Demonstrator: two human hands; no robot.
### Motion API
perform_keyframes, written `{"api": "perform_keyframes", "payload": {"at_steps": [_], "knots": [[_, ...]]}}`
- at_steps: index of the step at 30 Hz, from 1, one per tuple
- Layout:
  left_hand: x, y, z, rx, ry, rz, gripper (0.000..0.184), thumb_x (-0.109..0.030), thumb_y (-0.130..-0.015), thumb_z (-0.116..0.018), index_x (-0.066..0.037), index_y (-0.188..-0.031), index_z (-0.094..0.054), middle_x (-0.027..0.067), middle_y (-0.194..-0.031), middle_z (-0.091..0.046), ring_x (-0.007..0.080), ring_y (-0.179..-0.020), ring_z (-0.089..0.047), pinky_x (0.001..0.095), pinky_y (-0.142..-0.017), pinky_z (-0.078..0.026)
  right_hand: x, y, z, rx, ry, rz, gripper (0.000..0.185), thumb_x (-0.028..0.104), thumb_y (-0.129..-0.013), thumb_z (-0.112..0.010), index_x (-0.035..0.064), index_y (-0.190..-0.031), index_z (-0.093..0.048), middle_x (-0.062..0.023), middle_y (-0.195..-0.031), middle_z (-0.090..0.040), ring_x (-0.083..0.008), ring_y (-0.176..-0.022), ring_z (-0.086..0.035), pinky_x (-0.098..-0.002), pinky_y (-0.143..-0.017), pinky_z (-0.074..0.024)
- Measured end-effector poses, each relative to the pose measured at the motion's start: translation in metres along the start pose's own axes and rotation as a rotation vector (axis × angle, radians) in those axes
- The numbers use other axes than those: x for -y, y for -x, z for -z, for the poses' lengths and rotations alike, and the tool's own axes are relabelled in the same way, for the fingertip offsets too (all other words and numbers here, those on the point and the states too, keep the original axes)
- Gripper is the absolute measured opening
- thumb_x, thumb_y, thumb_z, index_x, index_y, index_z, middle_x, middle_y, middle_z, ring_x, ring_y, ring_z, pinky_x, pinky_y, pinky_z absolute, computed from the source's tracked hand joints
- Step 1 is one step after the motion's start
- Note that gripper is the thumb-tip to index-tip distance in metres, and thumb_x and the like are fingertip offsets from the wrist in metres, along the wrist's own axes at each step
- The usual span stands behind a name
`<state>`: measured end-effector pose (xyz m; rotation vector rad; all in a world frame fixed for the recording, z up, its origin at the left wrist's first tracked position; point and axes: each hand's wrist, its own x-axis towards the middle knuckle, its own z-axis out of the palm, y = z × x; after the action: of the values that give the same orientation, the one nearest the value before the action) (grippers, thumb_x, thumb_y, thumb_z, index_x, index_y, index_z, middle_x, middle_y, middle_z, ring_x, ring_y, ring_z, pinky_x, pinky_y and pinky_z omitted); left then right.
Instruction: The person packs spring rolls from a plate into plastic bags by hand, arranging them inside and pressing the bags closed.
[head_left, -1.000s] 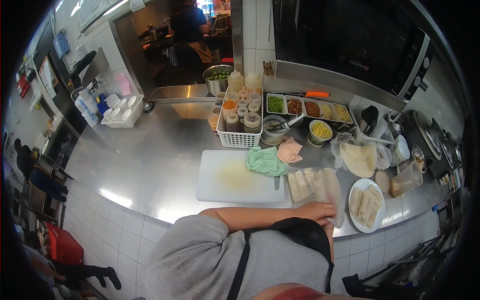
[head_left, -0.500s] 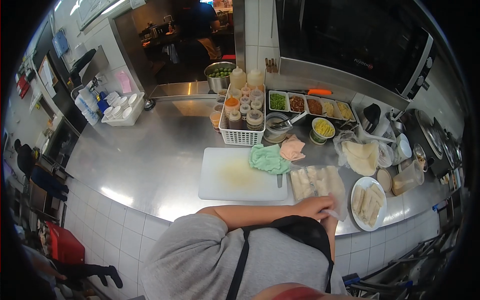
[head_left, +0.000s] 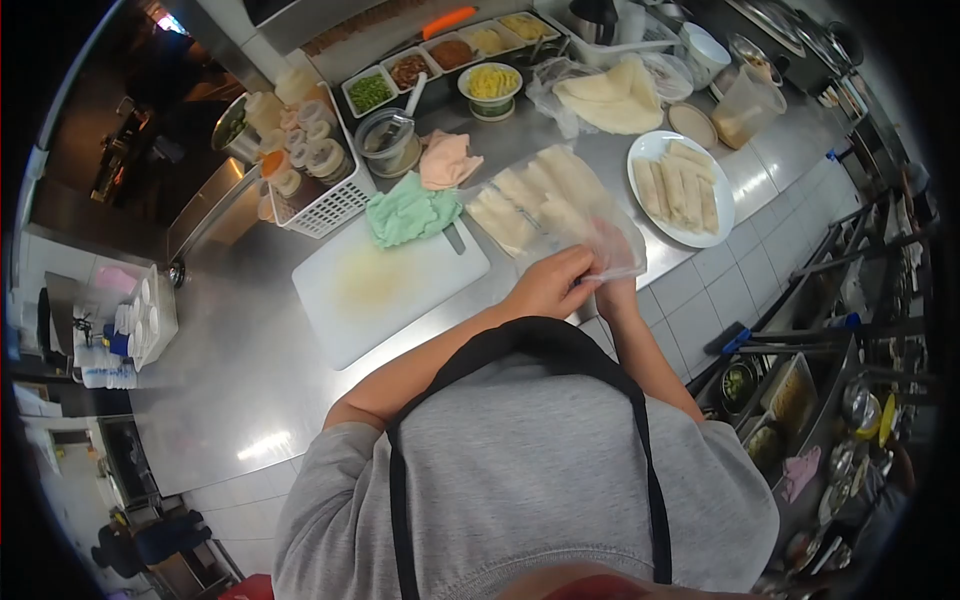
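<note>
My left hand [head_left: 548, 284] pinches the near edge of a clear plastic bag [head_left: 625, 255] on the steel counter. Pale rolls [head_left: 545, 195] lie side by side inside the bag. My right hand [head_left: 613, 265] is at the bag's near right end, seen through cloudy plastic. Its fingers are blurred, and I cannot tell whether they are inside the bag or behind it. Right of the bag, a white oval plate [head_left: 724, 215] carries several similar rolls [head_left: 677, 187]. To the left lies a white cutting board [head_left: 330, 300] with a damp yellowish patch.
A green cloth [head_left: 412, 210] overlaps the board beside a pink cloth [head_left: 450, 158]. Behind stand a white basket of bottles [head_left: 345, 200], tubs of toppings [head_left: 410, 72] and a bowl of yellow strips [head_left: 490, 84]. Flat pale wrappers [head_left: 612, 95] lie on plastic near a clear jug [head_left: 748, 108].
My view has turned right and tilted down. The bag's near end is now lifted, and my right hand, mostly hidden before, shows through the plastic. My left hand stays at the bag's edge.
</note>
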<state>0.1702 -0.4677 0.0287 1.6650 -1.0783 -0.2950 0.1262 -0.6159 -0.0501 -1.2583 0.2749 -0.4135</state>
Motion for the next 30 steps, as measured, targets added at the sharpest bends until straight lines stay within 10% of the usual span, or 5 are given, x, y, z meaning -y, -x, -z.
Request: {"api": "perform_keyframes", "payload": {"at_steps": [18, 20, 30], "knots": [[-0.007, -0.012, 0.007, -0.062, -0.148, -0.206, 0.009, -0.009, -0.083, -0.062, -0.004, -0.089, -0.056, 0.0086, -0.079, -0.053, 0.0238, -0.072, -0.055, 0.0315, -0.062, -0.045, -0.028, -0.043, -0.004, 0.097, 0.309, 0.361, 0.039, 0.011, -0.088, -0.057, 0.0046, -0.125, -0.049, -0.0058, -0.114, -0.057, -0.0162, -0.101, -0.055, -0.0281, -0.088, -0.044], [-0.008, -0.012, 0.007, -0.062, -0.171, -0.245, 0.01, -0.009, -0.083, -0.062, -0.004, -0.089, -0.056, 0.0089, -0.08, -0.053, 0.0249, -0.072, -0.055, 0.0323, -0.062, -0.045, -0.028, -0.048, -0.005, 0.011, 0.96, 0.693, 0.038, 0.015, -0.088, -0.058, 0.0056, -0.124, -0.051, -0.0069, -0.117, -0.058, -0.0217, -0.104, -0.056, -0.032, -0.09, -0.0436], [-0.009, -0.013, 0.007, 0.0, -0.211, -0.241, 0.011, -0.009, -0.081, -0.063, -0.004, -0.088, -0.056, 0.0105, -0.08, -0.051, 0.027, -0.072, -0.055, 0.0345, -0.063, -0.045, 0.002, -0.072, -0.045, 0.142, 0.537, 0.215, 0.043, 0.028, -0.087, -0.061, 0.0055, -0.123, -0.052, -0.0105, -0.12, -0.059, -0.0281, -0.11, -0.055, -0.0359, -0.094, -0.0409]]}}
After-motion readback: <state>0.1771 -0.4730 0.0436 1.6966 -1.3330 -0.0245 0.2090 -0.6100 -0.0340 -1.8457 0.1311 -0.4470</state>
